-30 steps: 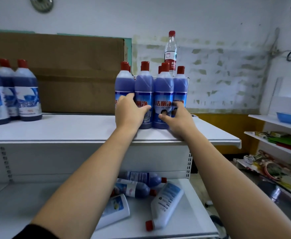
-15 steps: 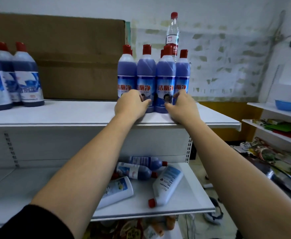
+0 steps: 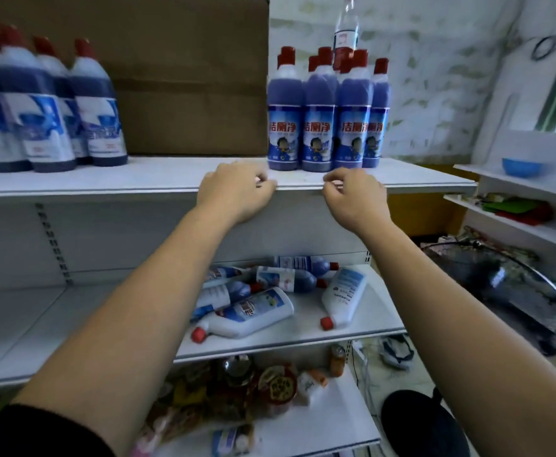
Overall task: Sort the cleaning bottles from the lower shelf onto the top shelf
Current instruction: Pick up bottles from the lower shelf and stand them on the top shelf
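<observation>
Hovering L hand, R hand just below bottles.

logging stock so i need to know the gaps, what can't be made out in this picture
All head view.
Purple bottles: back-row count hidden by the front four.
Left bottles: labels blurred, group cut by the left edge.
Clear bottle: top cut by the upper edge.
Lower-shelf pile: some bottles hidden behind the left forearm.
Bottom-shelf packets: too blurred to identify.
</observation>
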Motion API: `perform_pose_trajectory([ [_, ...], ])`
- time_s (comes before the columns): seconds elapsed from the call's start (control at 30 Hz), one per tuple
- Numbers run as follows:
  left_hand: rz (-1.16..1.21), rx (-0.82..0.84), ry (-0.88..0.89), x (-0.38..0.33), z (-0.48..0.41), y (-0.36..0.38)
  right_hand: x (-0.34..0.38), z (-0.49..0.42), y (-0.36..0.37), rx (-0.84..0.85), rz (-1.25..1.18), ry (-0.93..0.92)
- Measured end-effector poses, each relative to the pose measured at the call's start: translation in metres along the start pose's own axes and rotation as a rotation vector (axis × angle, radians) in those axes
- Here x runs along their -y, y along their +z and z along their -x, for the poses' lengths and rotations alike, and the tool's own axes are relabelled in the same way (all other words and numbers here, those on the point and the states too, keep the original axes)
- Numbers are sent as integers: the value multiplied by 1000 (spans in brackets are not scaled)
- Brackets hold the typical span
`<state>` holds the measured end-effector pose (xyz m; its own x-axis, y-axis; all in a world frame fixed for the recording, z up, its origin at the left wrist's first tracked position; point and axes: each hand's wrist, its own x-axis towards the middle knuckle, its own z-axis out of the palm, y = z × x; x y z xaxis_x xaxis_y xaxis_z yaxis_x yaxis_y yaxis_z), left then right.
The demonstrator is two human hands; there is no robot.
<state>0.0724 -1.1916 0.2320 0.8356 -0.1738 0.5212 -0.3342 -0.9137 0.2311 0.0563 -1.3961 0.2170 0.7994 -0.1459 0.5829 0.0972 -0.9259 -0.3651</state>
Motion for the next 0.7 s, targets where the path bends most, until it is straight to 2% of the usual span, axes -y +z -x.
perform_pose_trajectory([
  [0.17,-38,-21,178,51,48,-7,34,55,26,-24,-136,35],
  [0.3,162,-55,205,85,82,-14,58,92,47,-16,-217,65],
  [0.37,239,-48,157,102,98,-12,67,110,59,41,-219,76],
  [0.5,165,146,4,131,121,13,78,136,86,161,-184,101],
  [0.7,273,339,-191,167,126,69,70,146,125,365,-131,124],
])
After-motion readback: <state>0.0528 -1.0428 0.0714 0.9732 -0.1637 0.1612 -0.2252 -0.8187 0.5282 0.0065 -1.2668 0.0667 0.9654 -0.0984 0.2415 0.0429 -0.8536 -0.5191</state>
